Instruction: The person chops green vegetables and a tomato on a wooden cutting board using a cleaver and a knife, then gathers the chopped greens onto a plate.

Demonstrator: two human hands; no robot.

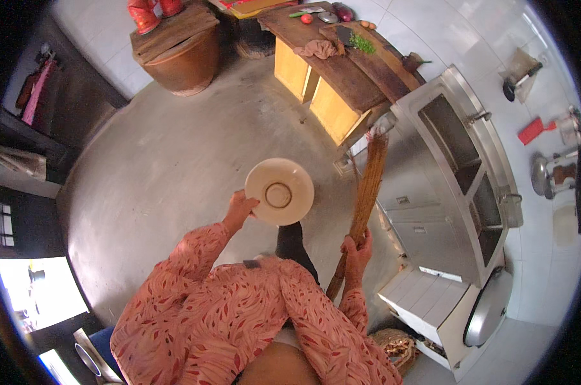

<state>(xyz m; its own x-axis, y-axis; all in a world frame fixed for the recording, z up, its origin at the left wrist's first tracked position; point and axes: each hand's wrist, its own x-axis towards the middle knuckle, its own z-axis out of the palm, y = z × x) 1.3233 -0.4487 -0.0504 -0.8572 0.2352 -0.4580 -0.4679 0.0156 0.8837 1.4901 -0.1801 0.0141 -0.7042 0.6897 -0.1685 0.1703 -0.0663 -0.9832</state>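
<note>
My left hand (241, 210) grips the left rim of a cream-coloured round bowl (300, 190), which is held out in front of my body above the floor. A ring shows at the bowl's centre, and I see nothing in it. To the right, my right hand (357, 250) is closed around a long brown straw broom (369, 185). The broom's wider bristle end points away from me, beside the metal cabinet, and its thinner end runs back past my hand towards my sleeve.
A metal cabinet (425, 207) and a white-tiled stove block (427, 296) line the right side. Ahead stands a wooden counter (367, 86) with vegetables and a cloth. A large clay vat (187, 65) with wooden boards on top sits on the concrete floor (165, 144).
</note>
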